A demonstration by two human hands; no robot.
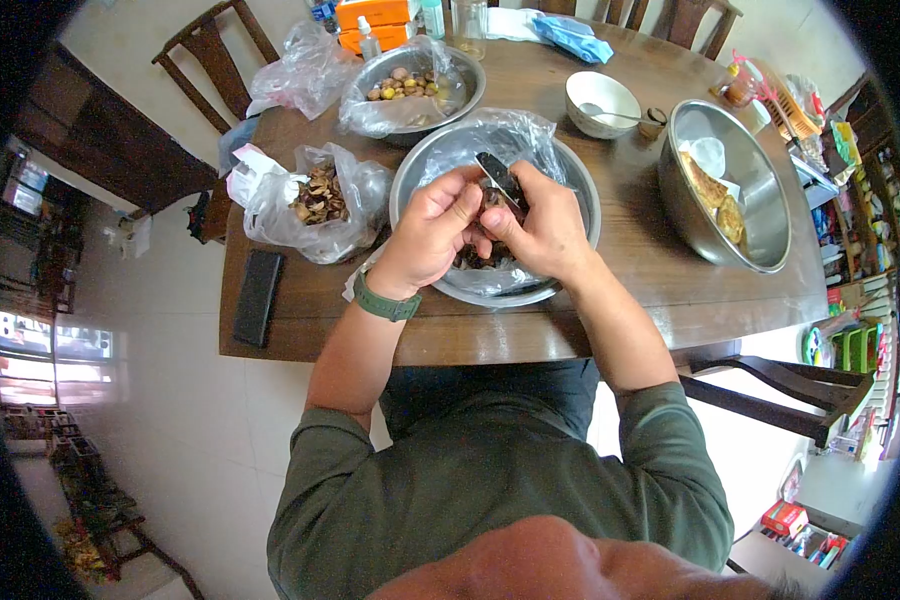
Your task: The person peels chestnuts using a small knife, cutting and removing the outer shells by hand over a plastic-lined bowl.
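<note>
Over a steel basin [592,215] lined with clear plastic, my two hands meet at chest height. My left hand [432,228] is closed, pinching a small brown nut-like piece [492,198] between thumb and fingers. My right hand [548,222] is wrapped round a short black tool [497,172] with a bright metal edge, which looks like a small knife. Its thumb presses by the brown piece. Fingers partly hide both objects. Dark brown bits [485,257] lie in the basin below the hands.
Left of the basin sits a plastic bag [365,190] of brown shells, with a black phone [258,298] nearby. Behind stands a basin [475,75] of round nuts. A white bowl [625,95] with a spoon and a large steel bowl [770,215] holding yellowish food are to the right.
</note>
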